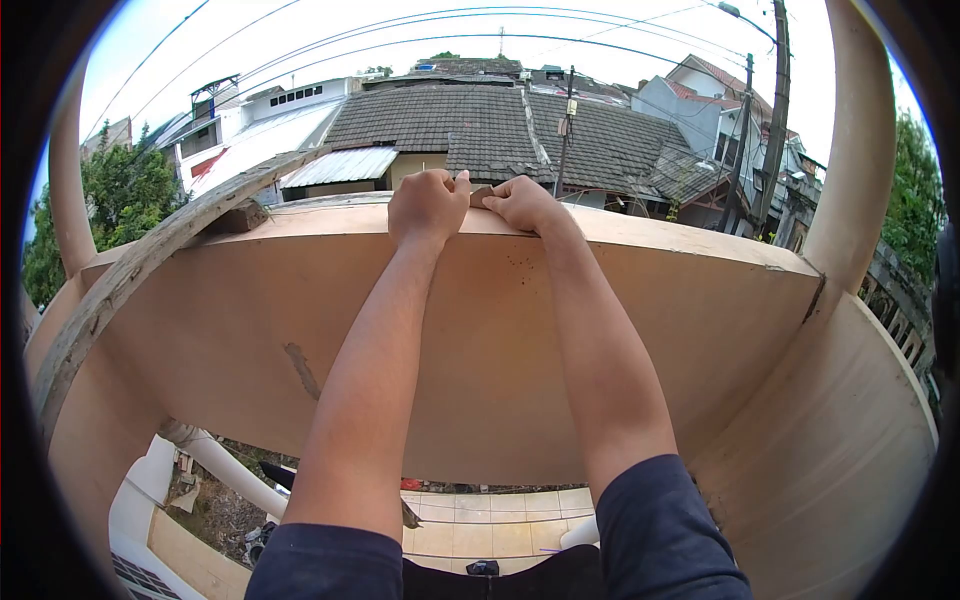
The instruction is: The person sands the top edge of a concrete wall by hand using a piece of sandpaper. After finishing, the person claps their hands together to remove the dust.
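Observation:
Both my arms reach forward to the top of a peach-coloured wall [640, 228]. My left hand [428, 207] is closed in a fist above the wall's top edge, thumb uppermost; whatever it may hold is hidden by the fingers. Close beside it on the right, my right hand [528, 206] pinches a small flat brown piece [482, 196] between thumb and fingers. That piece lies in the gap between the two hands, at the wall top; its material cannot be made out. Small dark specks mark the wall face below my right hand.
A long weathered wooden plank [150, 250] leans across the wall on the left, beside a short wood block [237, 218]. Round columns [850, 150] rise at both sides. Below are a tiled floor [480, 525] and a white pipe [235, 468]. Roofs and overhead wires lie beyond.

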The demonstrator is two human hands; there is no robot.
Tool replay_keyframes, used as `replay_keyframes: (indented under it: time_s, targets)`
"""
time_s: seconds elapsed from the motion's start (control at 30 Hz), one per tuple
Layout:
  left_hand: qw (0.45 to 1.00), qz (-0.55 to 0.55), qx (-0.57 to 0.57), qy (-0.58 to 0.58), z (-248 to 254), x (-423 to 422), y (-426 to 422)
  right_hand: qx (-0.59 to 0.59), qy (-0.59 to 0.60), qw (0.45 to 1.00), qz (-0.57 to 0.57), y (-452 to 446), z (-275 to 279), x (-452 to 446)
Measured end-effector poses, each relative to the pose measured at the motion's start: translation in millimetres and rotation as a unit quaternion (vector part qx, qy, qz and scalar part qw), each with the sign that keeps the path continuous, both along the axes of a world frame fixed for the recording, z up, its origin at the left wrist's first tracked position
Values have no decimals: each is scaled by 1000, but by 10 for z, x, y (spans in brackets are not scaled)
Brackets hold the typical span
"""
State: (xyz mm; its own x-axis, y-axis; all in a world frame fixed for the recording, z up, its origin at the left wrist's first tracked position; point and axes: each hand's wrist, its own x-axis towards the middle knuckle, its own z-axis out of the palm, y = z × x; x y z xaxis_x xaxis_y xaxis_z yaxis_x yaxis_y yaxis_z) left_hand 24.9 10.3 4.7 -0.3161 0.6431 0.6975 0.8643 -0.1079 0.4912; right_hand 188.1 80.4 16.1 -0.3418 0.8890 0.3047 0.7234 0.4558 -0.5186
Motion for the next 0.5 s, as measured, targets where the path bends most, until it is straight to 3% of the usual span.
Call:
replay_keyframes:
  time_s: [0.13, 0.2, 0.33, 0.4, 0.5]
  targets:
    - [1000, 4, -4, 5, -2, -8, -13, 10, -28, 999, -34, -50, 7, -29]
    - [1000, 0, -6, 4, -2, 5, 0, -1, 3, 1000, 26, -52, 5, 19]
    - [1000, -8, 21, -12, -37, -5, 38, -40, 35, 999, 10, -17, 10, 12]
    - [1000, -5, 27, -8, -21, 0, 13, 14, 6, 998, -60, -28, -12, -12]
    - [1000, -1, -13, -4, 16, 17, -38, 4, -32, 999, -14, -65, 14, 14]
